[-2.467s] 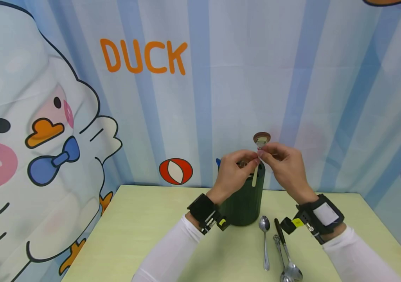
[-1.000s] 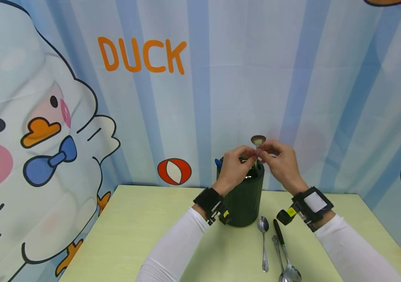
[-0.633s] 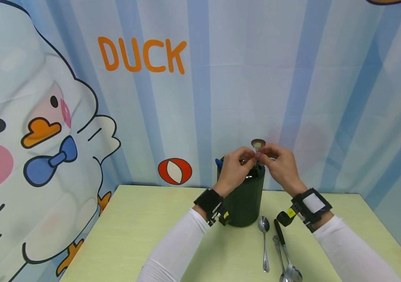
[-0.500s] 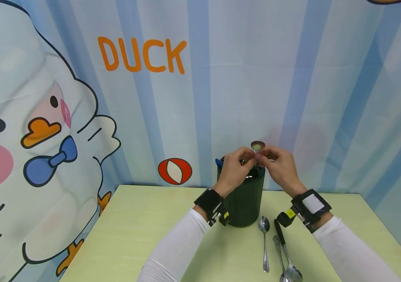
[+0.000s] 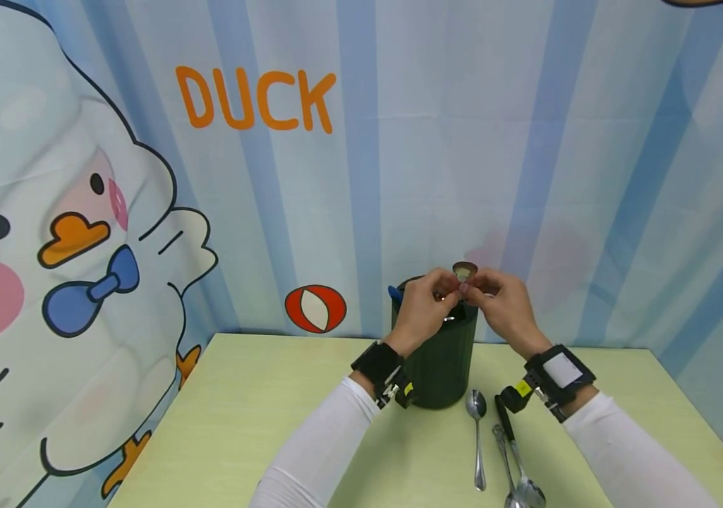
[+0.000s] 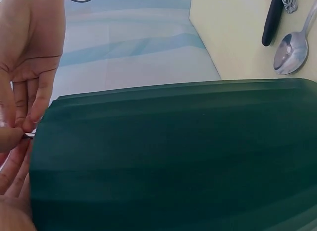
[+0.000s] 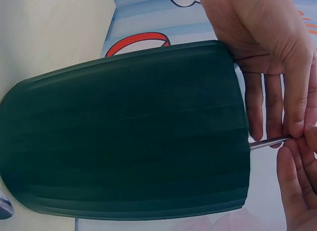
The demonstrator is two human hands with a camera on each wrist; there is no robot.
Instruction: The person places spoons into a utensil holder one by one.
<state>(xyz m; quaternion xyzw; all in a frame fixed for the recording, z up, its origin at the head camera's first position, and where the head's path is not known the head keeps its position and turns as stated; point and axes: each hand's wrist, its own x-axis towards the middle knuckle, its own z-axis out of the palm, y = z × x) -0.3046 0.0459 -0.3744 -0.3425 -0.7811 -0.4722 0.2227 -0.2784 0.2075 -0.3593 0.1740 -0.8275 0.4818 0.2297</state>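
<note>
A metal spoon [image 5: 465, 271] stands bowl-up over the mouth of a dark green ribbed container [image 5: 441, 367]. My left hand [image 5: 423, 310] and right hand [image 5: 506, 305] meet at the spoon's neck, each pinching it between thumb and fingertips. In the right wrist view, the spoon's thin handle [image 7: 270, 142] runs from the fingers down past the container's rim; its lower end is hidden inside. The left wrist view catches only a short piece of that handle [image 6: 29, 136] between the fingertips. Other shiny items in the container are mostly covered by my hands.
A teaspoon [image 5: 476, 404] lies on the pale table [image 5: 285, 409] right of the container. Beside it are a black-handled spoon [image 5: 506, 420] and an ornate-handled spoon [image 5: 499, 436], bowls together. A blue tip [image 5: 394, 293] sticks out at the container's left. A printed curtain [image 5: 431, 141] hangs behind.
Both hands have come down with the spoon, and its handle, earlier seen in front of the container, now goes into the opening. The container and table spoons have stayed put.
</note>
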